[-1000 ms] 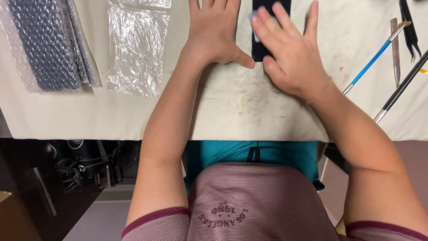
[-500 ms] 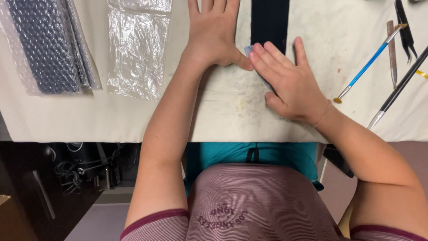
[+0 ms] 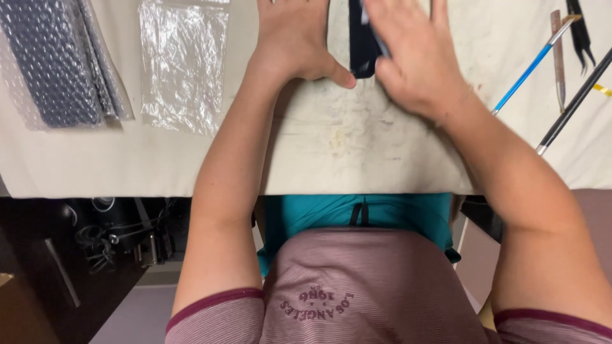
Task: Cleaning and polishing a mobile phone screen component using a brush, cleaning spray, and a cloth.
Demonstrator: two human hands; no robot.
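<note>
Your left hand flat, open, thumb touching dark strip at bench far edge; right hand open, fingers spread over strip.

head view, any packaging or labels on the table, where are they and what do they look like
Bubble-wrap sleeve: far left of the table, long, clear wrap over dark contents.
Clear plastic bag: just right of it, flat, crinkled, see-through, looks empty.
No signs or screens; no label is plain on either.
</note>
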